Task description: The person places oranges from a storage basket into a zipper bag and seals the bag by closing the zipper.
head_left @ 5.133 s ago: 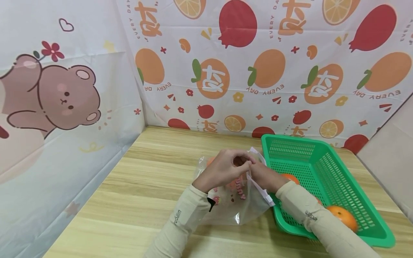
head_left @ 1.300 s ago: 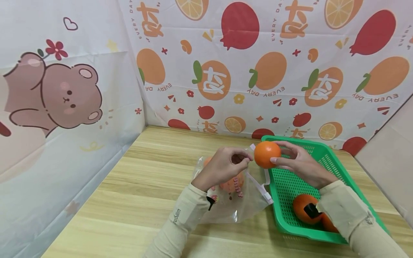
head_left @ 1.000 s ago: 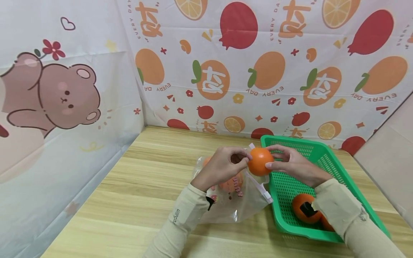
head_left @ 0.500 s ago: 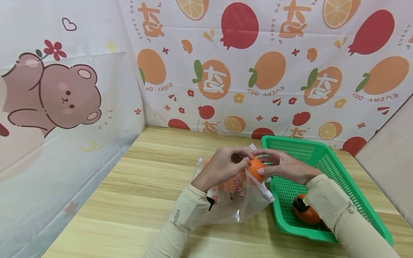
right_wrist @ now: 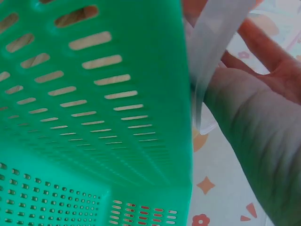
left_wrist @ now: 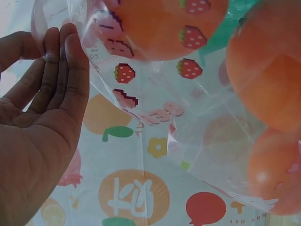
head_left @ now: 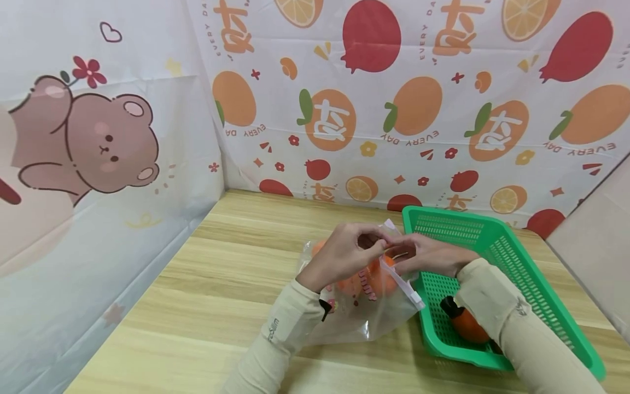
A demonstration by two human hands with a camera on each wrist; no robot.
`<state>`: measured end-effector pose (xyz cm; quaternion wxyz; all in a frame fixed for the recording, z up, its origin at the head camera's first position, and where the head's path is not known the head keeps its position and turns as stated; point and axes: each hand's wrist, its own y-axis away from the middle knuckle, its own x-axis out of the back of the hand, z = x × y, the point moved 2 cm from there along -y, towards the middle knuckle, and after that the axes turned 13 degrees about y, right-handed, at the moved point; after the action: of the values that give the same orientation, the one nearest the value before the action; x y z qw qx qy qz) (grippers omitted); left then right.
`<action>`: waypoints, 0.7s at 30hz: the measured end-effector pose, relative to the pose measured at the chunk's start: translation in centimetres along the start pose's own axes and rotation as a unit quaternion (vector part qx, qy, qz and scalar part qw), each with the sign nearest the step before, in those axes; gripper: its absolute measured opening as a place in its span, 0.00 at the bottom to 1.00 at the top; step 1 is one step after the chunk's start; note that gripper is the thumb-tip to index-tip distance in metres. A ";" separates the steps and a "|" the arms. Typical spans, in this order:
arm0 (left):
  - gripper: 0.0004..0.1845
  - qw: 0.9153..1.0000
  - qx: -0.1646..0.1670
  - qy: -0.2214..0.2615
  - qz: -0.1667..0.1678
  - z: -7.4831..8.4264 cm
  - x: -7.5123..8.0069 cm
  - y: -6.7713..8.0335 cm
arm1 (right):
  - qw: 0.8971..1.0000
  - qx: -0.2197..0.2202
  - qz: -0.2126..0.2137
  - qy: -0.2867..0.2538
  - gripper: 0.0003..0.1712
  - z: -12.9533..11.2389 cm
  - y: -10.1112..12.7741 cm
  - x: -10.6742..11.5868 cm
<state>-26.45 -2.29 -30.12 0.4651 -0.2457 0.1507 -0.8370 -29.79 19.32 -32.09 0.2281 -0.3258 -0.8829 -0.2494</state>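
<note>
My left hand (head_left: 339,251) pinches the mouth edge of a clear plastic slider bag (head_left: 364,325) with strawberry prints and a white slide strip (head_left: 408,290). In the left wrist view its fingers (left_wrist: 75,66) lie against the film. My right hand (head_left: 433,254) reaches into the bag's mouth, its thumb and fingers spread apart. Just below its fingertips, inside the bag, is an orange (head_left: 384,279). More oranges (head_left: 348,284) lie deeper in the bag, partly hidden by my left hand. The right wrist view shows the right hand (right_wrist: 263,103) beside the strip; its fingertips are hidden.
A green perforated plastic basket (head_left: 458,357) stands right of the bag, touching or nearly touching it. An orange (head_left: 470,327) sits in its near end, partly behind my right sleeve. The wooden table (head_left: 221,273) meets printed cloth backdrops (head_left: 374,115) at the back and left.
My right hand has brought an orange from over the basket leftward and down through the bag's mouth; the fruit now sits lower, behind the film. My left hand has kept its pinch.
</note>
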 end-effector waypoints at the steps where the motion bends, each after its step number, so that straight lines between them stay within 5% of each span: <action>1: 0.08 1.000 0.000 -0.001 0.000 0.0 0.0 0.0 | 1.000 0.004 -0.005 -0.001 0.34 0.0 -0.1 0.0; 10: 0.08 1.000 -0.003 -0.004 0.004 0.1 -0.1 -0.1 | 0.999 -0.020 -0.020 0.016 0.34 -0.7 -1.0 -0.7; 14: 0.08 1.000 -0.004 -0.001 0.005 0.2 -0.2 -0.1 | 0.999 -0.039 -0.018 0.022 0.44 -1.1 -1.1 -1.0; 17: 0.08 1.000 0.001 0.000 0.006 0.2 -0.2 -0.1 | 0.997 -0.046 -0.012 0.060 0.49 -1.4 -1.4 -1.2; 21: 0.09 1.000 0.006 -0.002 0.007 0.3 -0.3 -0.1 | 0.990 -0.049 -0.008 0.129 0.42 -1.6 -1.7 -1.4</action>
<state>-26.24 -1.97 -29.94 0.4726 -0.2439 0.1466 -0.8341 -29.64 16.59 -32.13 0.3217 -0.2945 -0.8357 -0.3339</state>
